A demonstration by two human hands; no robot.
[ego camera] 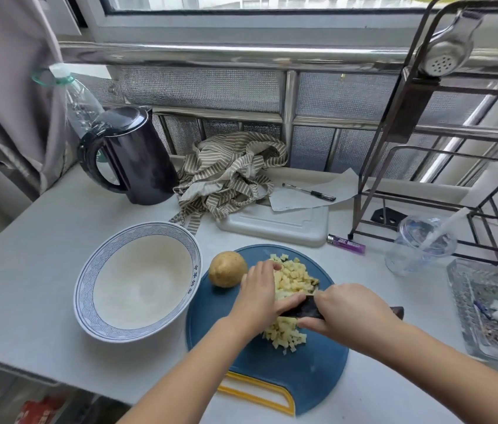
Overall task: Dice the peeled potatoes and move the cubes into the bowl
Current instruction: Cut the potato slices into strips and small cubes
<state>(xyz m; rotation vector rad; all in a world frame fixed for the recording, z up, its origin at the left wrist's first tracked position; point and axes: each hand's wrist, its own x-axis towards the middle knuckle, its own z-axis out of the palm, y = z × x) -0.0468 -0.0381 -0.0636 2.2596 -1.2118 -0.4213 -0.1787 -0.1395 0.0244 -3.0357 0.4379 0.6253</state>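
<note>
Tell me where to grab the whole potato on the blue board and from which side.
Grip the potato across its rounded middle, coming from above. It lies free on the board, but the bowl rim crowds its left and the left hand and cubes its right, so probably only the top is open.

I'm in a home kitchen, at a counter (pixel 43 286) under a window (pixel 272 1): electric kettle (pixel 137 160) at ten o'clock, striped apron (pixel 229 172) at twelve, wire rack (pixel 409 108) at two, soup bowl (pixel 84 289) at nine, blue cutting board (pixel 272 371) at six.
</note>
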